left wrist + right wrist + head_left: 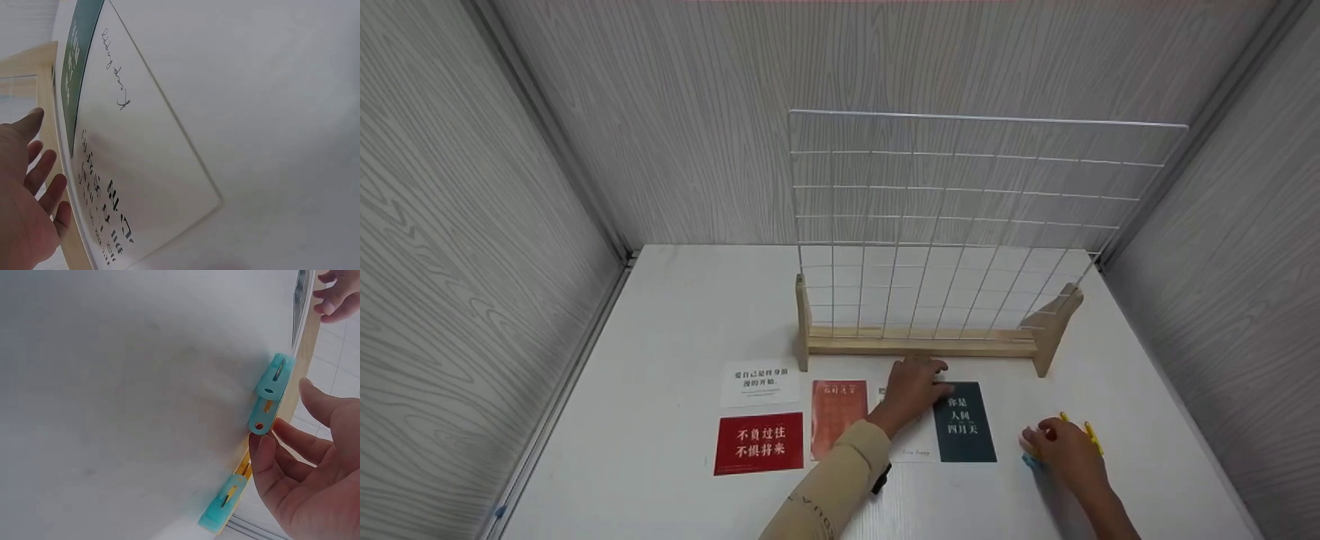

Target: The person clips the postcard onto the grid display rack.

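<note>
My left hand (913, 388) is over the upper part of a white card (916, 444) with handwriting, its fingers spread beside a dark green card (966, 427). In the left wrist view those fingers are apart and nothing is between them. At the right, my right hand (1069, 451) reaches down among small plastic clips. Teal and yellow clips (222, 503) lie on the table in the right wrist view. Some fingertips touch or nearly touch a teal clip (261, 415) there, while the thumb stands away from it. A yellow clip (1093, 437) shows beyond the hand.
A white wire grid (990, 187) stands upright in a wooden base (922, 346) behind the cards. To the left lie an orange-red card (838, 409), a white text card (760, 384) and a red card (759, 444). Panels (450, 262) enclose the white table (660, 420).
</note>
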Demonstrator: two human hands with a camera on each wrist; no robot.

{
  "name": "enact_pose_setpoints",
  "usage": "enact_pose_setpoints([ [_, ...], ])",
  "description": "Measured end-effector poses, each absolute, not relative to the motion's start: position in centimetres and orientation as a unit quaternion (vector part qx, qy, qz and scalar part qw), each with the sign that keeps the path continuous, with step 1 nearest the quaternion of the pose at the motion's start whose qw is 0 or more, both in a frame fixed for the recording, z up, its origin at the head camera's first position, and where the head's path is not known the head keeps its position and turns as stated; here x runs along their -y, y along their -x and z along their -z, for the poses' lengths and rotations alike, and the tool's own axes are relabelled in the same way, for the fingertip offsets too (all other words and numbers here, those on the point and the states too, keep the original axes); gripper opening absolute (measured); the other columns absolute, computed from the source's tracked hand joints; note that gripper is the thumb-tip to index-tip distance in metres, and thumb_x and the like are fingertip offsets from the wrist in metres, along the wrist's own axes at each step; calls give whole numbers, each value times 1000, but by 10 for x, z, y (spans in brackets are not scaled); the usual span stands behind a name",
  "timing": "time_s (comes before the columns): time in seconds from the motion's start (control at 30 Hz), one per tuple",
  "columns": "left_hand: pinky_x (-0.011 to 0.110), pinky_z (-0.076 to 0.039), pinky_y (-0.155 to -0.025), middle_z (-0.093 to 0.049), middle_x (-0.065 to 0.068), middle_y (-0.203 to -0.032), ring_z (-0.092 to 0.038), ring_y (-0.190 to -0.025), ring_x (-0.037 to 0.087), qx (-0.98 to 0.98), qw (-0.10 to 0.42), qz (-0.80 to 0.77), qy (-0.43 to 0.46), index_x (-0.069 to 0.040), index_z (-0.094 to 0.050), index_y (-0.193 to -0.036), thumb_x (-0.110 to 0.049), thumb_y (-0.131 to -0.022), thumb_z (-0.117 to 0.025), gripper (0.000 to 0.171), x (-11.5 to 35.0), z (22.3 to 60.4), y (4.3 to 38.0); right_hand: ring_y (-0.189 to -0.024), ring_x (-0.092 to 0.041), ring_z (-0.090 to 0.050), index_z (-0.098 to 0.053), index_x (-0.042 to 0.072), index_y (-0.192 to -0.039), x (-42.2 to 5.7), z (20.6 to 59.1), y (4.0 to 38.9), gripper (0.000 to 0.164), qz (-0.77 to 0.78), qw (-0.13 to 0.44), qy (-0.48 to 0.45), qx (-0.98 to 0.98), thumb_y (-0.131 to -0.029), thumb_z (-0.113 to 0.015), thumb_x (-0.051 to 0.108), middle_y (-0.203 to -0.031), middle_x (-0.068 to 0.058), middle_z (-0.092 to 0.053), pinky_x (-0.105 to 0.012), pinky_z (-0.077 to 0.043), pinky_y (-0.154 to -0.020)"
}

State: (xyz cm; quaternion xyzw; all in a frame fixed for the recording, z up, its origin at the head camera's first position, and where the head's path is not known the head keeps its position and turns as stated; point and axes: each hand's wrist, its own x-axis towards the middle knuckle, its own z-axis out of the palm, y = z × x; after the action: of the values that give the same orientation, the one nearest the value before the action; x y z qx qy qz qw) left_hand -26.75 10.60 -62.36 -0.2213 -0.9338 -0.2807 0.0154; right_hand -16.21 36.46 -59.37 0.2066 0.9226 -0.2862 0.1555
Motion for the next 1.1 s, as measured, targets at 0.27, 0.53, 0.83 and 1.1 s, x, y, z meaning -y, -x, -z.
enact_pose_setpoints([
  [0.27, 38, -42, -93, -68, -8, -114, -54, -107, 15, 944, 1, 230, 237, -27, -71, -122, -52, -90, -71, 40, -103, 627, 267, -88, -24, -57, -59, -6, -125, -363, 593, 160, 53, 276, 148, -201, -928, -97, -67, 38, -103, -17, -65, -33, -53, -73],
  [0.53, 40, -39, -91, -64, -9, -117, -48, -105, 15, 957, -5, 169, 236, -32, -70, -123, -59, -88, -70, 45, -107, 631, 268, -85, -23, -57, -56, -3, -133, -359, 595, 162, 61, 256, 145, -190, -937, -94, -70, 40, -105, -18, -66, -34, -54, -73],
  [0.83, 41, -38, -95, -65, -6, -115, -46, -108, 16, 959, -20, 180, 216, -27, -70, -124, -53, -87, -74, 46, -109, 627, 267, -84, -22, -59, -55, -1, -136, -356, 600, 165, 62, 236, 138, -174, -946, -92, -72, 39, -108, -19, -69, -37, -55, -74],
  [1.1, 41, -38, -97, -64, -7, -113, -48, -112, 16, 949, -21, 232, 213, -26, -72, -117, -45, -89, -76, 35, -107, 626, 269, -95, -27, -63, -57, -1, -136, -355, 599, 166, 56, 228, 127, -158, -952, -94, -71, 34, -126, -26, -64, -51, -53, -90],
])
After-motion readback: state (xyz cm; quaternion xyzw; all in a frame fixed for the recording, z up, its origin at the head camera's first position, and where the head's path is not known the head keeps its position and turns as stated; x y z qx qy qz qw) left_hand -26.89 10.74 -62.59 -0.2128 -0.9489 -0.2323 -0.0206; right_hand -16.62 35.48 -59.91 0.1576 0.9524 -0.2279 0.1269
